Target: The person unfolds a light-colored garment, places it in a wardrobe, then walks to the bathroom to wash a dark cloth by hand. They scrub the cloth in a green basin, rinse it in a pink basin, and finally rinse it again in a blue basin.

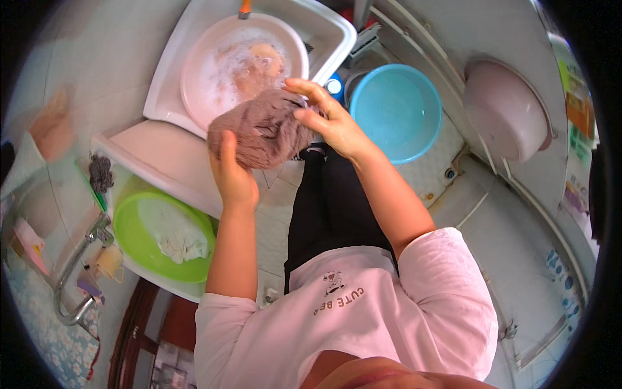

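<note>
Between my two hands is a wet, bunched brown cloth [265, 129], lifted over the near rim of a pink basin [187, 92]. My left hand [233, 170] cups its lower left side, with the thumb lying across the front. At the cloth's upper right end, my right hand [330, 119] grips it between thumb and fingers. Soapy water [228, 73] with white foam fills the basin, and something peach-coloured [266, 56] shows through the suds. The basin rests in a white sink [335, 29]. What the cloth is cannot be made out.
A light blue basin [396, 114] of water stands on the floor at right, beside a blue bottle [334, 86]. At left, a green basin [131, 233] holds a white cloth [182, 245], near a chrome faucet [73, 272]. Another pink basin [505, 112] hangs at the right wall.
</note>
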The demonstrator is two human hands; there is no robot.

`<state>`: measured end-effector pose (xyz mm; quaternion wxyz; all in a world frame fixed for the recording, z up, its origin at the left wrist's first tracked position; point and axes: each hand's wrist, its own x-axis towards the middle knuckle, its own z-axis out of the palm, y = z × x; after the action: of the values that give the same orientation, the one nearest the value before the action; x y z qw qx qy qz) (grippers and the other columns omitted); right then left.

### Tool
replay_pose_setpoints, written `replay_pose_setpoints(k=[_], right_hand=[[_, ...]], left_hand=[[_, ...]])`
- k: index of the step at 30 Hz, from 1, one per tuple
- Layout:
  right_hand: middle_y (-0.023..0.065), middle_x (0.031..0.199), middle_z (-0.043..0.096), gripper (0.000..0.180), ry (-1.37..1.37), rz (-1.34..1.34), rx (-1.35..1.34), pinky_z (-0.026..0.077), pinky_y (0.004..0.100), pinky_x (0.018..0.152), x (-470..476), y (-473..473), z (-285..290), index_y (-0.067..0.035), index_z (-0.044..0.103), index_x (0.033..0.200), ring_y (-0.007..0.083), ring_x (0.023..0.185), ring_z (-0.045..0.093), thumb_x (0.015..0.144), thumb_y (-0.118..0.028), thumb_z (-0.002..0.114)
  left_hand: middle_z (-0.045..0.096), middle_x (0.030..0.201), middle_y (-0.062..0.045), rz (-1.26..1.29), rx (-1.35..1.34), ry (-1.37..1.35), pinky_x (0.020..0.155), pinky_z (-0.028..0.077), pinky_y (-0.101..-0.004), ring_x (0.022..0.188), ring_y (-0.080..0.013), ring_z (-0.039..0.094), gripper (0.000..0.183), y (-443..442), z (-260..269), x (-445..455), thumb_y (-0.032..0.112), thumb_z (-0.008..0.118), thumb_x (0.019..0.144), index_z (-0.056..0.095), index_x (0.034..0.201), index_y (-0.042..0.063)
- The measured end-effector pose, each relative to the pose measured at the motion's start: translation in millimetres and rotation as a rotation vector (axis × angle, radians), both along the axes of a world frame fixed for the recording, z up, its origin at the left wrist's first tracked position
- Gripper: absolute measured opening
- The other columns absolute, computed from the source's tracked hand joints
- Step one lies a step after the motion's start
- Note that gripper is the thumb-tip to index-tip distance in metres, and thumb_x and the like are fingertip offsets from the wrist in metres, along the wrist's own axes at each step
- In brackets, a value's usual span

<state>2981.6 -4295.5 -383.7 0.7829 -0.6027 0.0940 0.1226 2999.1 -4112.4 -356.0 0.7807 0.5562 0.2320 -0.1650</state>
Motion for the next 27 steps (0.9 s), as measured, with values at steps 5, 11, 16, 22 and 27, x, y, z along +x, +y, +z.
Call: replay_pose_setpoints(k=[5,11,16,22,27], right_hand=[[0.011,0.12,0.046,0.055,0.154,0.104,-0.178,0.035,0.0327,0.096,-67,-59,-16,-0.006,0.038,0.13,0.02,0.114,0.043,0.078,-0.004,0.055],[0.0147,0.115,0.05,0.042,0.284,-0.358,-0.647,0.04,0.0339,0.088,-150,-137,-78,-0.011,0.053,0.117,0.0273,0.106,0.049,0.076,-0.003,0.053],[0.018,0.127,0.041,0.044,0.351,-0.557,-0.692,0.034,0.036,0.097,-203,-201,-150,-0.014,0.051,0.121,0.0316,0.119,0.038,0.078,-0.004,0.051],[0.0191,0.126,0.043,0.043,0.355,-0.391,-0.825,0.034,0.0363,0.097,-233,-271,-197,-0.016,0.05,0.123,0.0322,0.117,0.041,0.081,-0.006,0.048],[0.0199,0.127,0.041,0.044,0.348,-0.388,-0.76,0.034,0.0359,0.097,-230,-303,-216,-0.015,0.048,0.125,0.0329,0.116,0.042,0.082,-0.005,0.046]], left_hand=[[0.046,0.119,-0.009,-0.359,0.009,0.025,0.094,0.035,-0.031,0.109,-0.0163,0.045,0.047,-54,-28,-41,0.022,0.054,0.087,0.037,0.125,0.0],[0.047,0.12,-0.01,-0.673,0.056,0.243,0.093,0.035,-0.0288,0.109,-0.0165,0.045,0.049,-151,-78,-81,0.027,0.055,0.087,0.04,0.124,-0.001],[0.05,0.118,-0.013,-0.729,0.144,0.292,0.093,0.034,-0.0312,0.109,-0.0202,0.046,0.053,-233,-145,-123,0.039,0.046,0.09,0.042,0.123,-0.002],[0.053,0.113,-0.025,-0.687,0.547,0.08,0.092,0.036,-0.0384,0.107,-0.0371,0.049,0.056,-287,-229,-155,0.043,0.03,0.093,0.047,0.117,-0.004],[0.051,0.118,-0.018,-0.459,0.565,0.317,0.09,0.039,-0.0395,0.109,-0.0326,0.047,0.051,-313,-246,-159,0.04,0.028,0.093,0.044,0.123,0.002]])
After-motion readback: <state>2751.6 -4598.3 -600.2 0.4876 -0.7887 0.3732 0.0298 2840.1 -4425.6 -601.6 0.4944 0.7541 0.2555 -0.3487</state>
